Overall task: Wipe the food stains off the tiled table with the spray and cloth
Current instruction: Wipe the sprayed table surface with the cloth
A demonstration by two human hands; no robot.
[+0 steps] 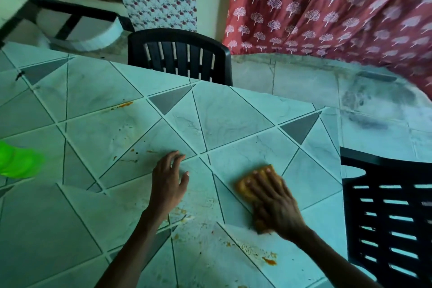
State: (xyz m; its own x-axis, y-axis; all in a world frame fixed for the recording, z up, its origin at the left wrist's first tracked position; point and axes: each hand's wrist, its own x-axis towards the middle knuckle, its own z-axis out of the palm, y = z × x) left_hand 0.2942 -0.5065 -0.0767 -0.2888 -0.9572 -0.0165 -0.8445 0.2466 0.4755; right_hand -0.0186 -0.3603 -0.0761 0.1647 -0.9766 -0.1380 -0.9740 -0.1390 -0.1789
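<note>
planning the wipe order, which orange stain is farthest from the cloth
The orange streak by the far edge of the table, beyond the left hand; the others lie nearer the cloth under the right hand.

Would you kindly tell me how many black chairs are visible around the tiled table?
2. One black chair stands at the far edge of the tiled table; a second chair stands at its right edge. Others may sit outside the view.

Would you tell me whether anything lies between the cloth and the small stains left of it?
Yes: the left hand rests on the table between the cloth, under the right hand, and the small stains left of it. Nothing visible lies between the cloth and the orange smear at the near edge.
</note>
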